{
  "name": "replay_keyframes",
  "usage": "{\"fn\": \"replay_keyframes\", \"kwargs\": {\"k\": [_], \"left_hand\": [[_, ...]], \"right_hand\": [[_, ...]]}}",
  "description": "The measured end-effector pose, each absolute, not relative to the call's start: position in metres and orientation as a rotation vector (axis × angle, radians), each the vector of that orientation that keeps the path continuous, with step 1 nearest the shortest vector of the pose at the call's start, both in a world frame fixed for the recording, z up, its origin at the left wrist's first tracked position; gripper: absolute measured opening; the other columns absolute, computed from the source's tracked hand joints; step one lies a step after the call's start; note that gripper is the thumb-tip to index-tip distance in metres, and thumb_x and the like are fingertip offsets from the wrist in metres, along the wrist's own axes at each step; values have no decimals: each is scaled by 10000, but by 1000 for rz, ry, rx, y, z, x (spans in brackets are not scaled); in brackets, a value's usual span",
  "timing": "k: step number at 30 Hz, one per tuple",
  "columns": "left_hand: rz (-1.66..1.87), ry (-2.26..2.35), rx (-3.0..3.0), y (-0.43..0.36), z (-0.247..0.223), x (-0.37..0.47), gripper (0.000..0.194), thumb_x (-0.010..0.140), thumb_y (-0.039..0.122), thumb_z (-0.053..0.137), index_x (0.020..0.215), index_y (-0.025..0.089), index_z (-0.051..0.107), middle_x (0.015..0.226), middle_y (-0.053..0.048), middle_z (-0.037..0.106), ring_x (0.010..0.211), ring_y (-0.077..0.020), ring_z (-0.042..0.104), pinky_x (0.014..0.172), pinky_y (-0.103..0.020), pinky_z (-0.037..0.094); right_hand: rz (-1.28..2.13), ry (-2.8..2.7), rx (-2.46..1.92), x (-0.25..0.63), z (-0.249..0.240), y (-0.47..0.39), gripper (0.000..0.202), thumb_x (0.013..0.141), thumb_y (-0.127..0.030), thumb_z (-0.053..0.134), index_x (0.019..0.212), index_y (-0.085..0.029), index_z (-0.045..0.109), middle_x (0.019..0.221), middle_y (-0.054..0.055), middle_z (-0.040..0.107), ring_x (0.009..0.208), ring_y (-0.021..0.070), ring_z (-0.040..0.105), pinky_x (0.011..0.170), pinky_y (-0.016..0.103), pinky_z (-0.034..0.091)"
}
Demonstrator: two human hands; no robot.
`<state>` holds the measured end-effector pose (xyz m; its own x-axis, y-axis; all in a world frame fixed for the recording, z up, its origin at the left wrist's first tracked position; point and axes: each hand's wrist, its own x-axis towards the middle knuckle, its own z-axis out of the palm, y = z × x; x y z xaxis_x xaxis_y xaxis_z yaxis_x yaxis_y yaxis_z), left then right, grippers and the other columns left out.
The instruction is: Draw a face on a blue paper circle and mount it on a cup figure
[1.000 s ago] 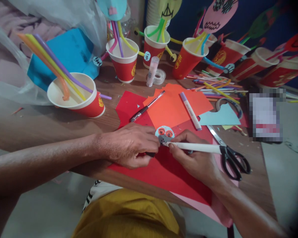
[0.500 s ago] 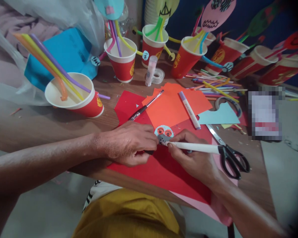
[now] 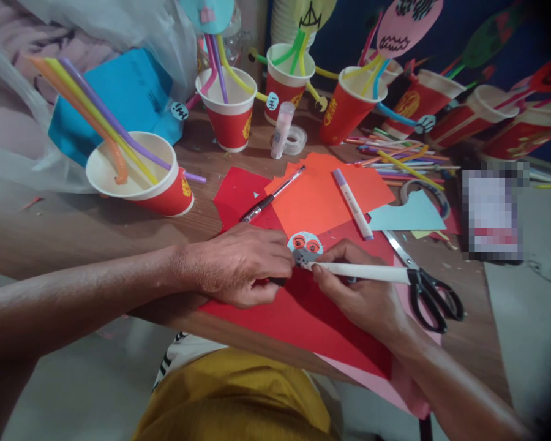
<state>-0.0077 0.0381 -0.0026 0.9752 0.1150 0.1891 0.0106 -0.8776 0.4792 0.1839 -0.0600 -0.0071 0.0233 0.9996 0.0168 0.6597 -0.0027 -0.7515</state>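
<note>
My right hand [image 3: 358,294] grips a white marker [image 3: 367,272], its tip on the lower part of a small light-blue paper face [image 3: 305,243] with orange-rimmed eyes and small dark dots. From the left, my left hand [image 3: 243,264] is closed at the face's edge, with a small black object [image 3: 277,282] showing between its fingers; what it is cannot be told. Both hands are over a red sheet [image 3: 275,324]. Black-handled scissors [image 3: 434,300] lie beside my right hand.
A tilted red cup [image 3: 158,199] with straws lies left. Several decorated cups [image 3: 229,125] stand at the back. A pen [image 3: 273,195], purple-capped marker [image 3: 352,204], glue stick [image 3: 282,130], loose straws [image 3: 395,159] and phone [image 3: 493,211] are beyond my hands.
The whole view has shifted slightly, so the things appear a little further right. My hands keep nearly the same pose around the paper face.
</note>
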Motion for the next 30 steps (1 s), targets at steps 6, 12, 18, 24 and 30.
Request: {"fn": "replay_keyframes", "kwargs": {"k": [6,12,18,24,30], "left_hand": [[289,97,2634,38,-2,-8,151,712,110,483,767,184,601,815,-46,667,814,-186,560,672,-268,441],[349,91,2621,38,-3,-9,138,716,117,489,752,207,586,773,-41,651,802,-181,561,655,-262,438],[326,108,2625,38,-3,-9,136,722,120,487,748,204,591,774,-43,651,806,-183,557,663,-260,435],[302,115,2606,38,-2,-9,120,725,128,495,734,202,588,776,-45,652,814,-183,558,675,-261,439],[356,99,2552,40,-2,-10,122,726,114,499,741,192,591,778,-50,662,810,-174,578,694,-251,453]], "right_hand": [[749,-1693,-1736,184,-8,-60,108,786,-251,573,713,-202,512,548,-44,551,459,96,496,431,210,371],[742,-1696,-1737,184,-9,-60,107,777,-250,579,709,-204,511,551,-43,557,467,98,504,437,209,383],[808,-1504,-1738,186,-7,-60,107,769,-246,596,699,-203,526,546,-35,558,466,108,514,426,220,402],[948,-1125,-1632,196,-4,-56,84,792,-262,597,757,-228,528,571,-20,588,475,132,546,427,256,445],[824,-1004,-1387,205,-10,-48,67,777,-207,605,816,-235,558,601,-30,586,519,126,551,499,269,455]]}}
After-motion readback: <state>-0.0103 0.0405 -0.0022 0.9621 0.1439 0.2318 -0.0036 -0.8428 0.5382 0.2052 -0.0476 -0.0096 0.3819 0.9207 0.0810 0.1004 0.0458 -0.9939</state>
